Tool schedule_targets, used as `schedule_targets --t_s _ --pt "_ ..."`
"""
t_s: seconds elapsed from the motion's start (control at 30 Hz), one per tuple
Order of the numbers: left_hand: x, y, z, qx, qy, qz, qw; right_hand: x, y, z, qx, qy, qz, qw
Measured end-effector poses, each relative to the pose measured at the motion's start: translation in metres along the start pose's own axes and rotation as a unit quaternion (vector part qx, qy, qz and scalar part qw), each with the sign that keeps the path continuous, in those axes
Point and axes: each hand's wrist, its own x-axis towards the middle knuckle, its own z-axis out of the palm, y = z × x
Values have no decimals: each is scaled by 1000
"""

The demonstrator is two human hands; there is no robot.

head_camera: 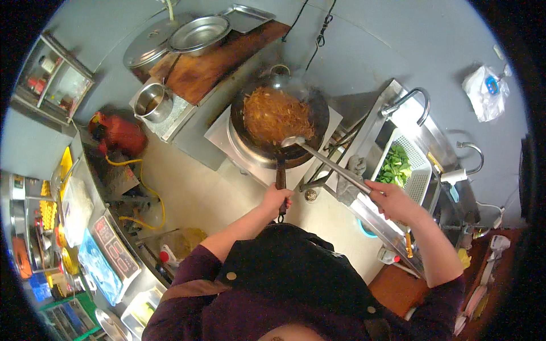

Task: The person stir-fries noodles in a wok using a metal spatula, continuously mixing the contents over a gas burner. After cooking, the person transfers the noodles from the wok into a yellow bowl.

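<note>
A dark wok [251,147] sits on a round metal burner, holding a heap of browned, shredded or noodle-like food [277,113]. My left hand [278,200] is closed round the wok's handle [280,174]. In my right hand [390,202] is the long metal shaft of a wok ladle [335,167]; its bowl rests at the near right edge of the food. Haze or steam hangs over the wok's far side.
To the right, a white basket [420,170] of green leaves stands in a steel sink with curved taps [422,96]. A steel pot [150,102] and wooden board [239,53] are at the left. A red gas cylinder [123,134] with yellow hose stands at far left.
</note>
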Motion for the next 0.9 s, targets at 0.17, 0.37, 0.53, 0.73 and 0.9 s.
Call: schedule_targets --t_s 0.17,0.37,0.53,0.73,0.9 --pt "-4 4 4 -3 -20 5 1000 24 10 -38 -119 -110 -173 972" --pt "-21 3 11 7 -2 36 999 6 44 -31 -59 -70 -113 989" --pt "-58 -15 29 21 29 41 999 -30 67 -23 -31 -109 -75 991" --pt "-36 6 24 41 -13 47 998 19 58 -17 -10 -115 -131 985" --pt "-37 -60 -8 105 4 50 993 -1 86 -20 -86 -98 -133 983"
